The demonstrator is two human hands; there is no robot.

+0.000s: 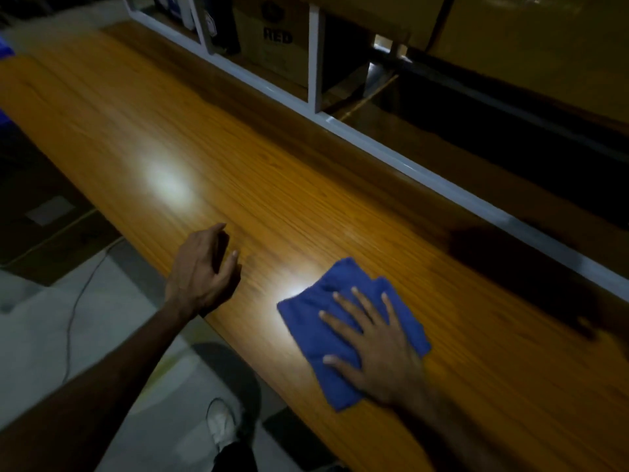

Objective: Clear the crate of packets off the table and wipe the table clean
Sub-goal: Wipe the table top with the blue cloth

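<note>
Down on the near half of the wooden bench [258, 172], the right hand [377, 345] lies flat on a folded blue cloth [306, 321], fingers spread and straight, palm bearing down, and that spread looks chosen to keep the whole pad in contact with the wood as it wipes. Over to its side the left hand [204, 270] sits at the bench's front edge, fingers loosely curled and holding nothing; my read is that it steadies the body while the other one works. Blur along the grain makes fine detail hard to call. No crate of packets shows anywhere on the bench, so that part of the job seems to be done, though where the crate went I cannot tell. Behind the far edge runs a white-framed shelf [315, 63] with a cardboard box [272, 46] printed "RED" standing in one bay; its contents are hidden. Plenty of bench lies ahead of the cloth, so wiping looks to be partway along
</note>
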